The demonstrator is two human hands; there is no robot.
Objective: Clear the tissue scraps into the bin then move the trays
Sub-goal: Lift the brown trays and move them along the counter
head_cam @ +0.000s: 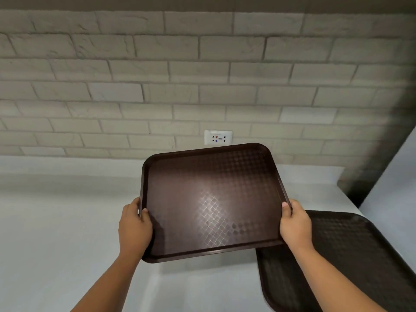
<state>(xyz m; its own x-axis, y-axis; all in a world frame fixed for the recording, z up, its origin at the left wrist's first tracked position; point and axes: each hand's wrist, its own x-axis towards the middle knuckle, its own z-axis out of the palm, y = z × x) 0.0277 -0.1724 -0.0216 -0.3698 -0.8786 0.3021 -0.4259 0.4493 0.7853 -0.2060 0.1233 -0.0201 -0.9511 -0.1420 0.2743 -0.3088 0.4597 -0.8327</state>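
Head view, both hands' fingers clamped on brown tray [209, 199] short edges, left hand [135, 224], right hand [296, 224], long axis left-right

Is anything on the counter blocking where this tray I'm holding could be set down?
Nothing visible blocks it. The held tray, gripped by the left hand and right hand, hangs over bare counter. Only the second tray lies nearby, to the right.

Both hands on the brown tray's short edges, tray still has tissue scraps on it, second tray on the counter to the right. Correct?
Not quite. The head view shows the held tray bare, with no tissue scraps on it. The rest holds: left hand and right hand grip its short edges, and a second tray lies on the counter to the right.
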